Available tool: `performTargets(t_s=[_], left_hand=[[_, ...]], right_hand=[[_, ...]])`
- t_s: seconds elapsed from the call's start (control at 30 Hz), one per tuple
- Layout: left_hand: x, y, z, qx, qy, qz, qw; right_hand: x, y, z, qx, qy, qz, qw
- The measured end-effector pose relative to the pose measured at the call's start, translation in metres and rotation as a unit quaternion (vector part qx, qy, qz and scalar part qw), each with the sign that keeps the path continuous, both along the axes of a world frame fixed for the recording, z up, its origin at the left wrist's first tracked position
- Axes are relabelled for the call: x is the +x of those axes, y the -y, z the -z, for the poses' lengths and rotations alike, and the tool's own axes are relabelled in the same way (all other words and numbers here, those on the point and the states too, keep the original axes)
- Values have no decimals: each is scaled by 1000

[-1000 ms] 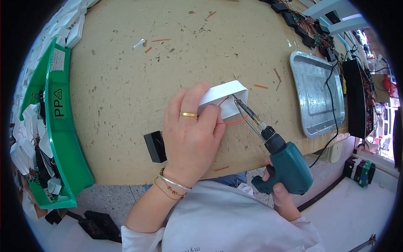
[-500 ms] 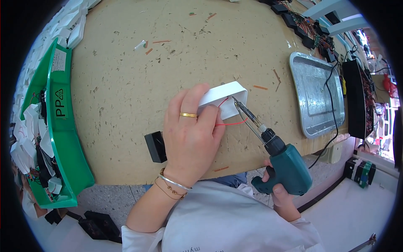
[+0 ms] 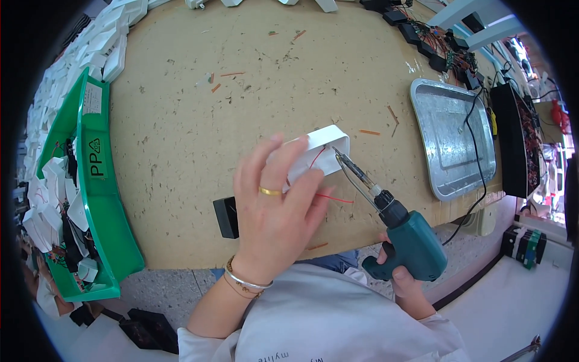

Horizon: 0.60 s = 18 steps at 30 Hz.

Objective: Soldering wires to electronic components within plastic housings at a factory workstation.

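A white plastic case (image 3: 329, 134) lies tilted on the table, its hollow side turned toward me. My left hand (image 3: 274, 190) is over its left end with fingers spread and slightly blurred; the case's left part is hidden. From inside the case a thin red wire (image 3: 336, 198) runs under my fingers, its free end sticking out to the right past my thumb. In my right hand (image 3: 403, 279) is the pistol grip of a teal soldering gun (image 3: 417, 244). Its tip points into the open case, close to the wire's inner end. A small black box (image 3: 226, 217) sits left of my left wrist.
A green bin (image 3: 99, 199) of white and black parts stands at the left, beside piled white cases (image 3: 108, 39). At right are a metal tray (image 3: 452, 142), a black cord (image 3: 479, 160) and a long black box (image 3: 515, 142). Wired black modules (image 3: 422, 39) line the far right edge.
My left fingers have lifted and spread from the case. The red wire's outer part has swung nearer to me, away from the soldering gun. The view has shifted slightly.
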State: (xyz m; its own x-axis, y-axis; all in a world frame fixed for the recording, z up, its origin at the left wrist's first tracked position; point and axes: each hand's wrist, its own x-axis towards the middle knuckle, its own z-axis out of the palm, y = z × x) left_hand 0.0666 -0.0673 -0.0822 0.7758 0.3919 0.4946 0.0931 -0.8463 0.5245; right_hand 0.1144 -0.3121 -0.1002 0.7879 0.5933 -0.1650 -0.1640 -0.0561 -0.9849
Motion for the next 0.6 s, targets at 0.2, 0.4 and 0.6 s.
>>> performTargets(t_s=[0.2,0.4,0.6], left_hand=[[-6,-4,3,73,38,42,996],[-3,-6,0,92,1,62,994],[-3,-6,-2,98,-30,83,991]], right_hand=[[2,2,2,5,1,-8,1000],[1,2,3,11,-15,8,1000],[2,2,4,34,-20,24,999]])
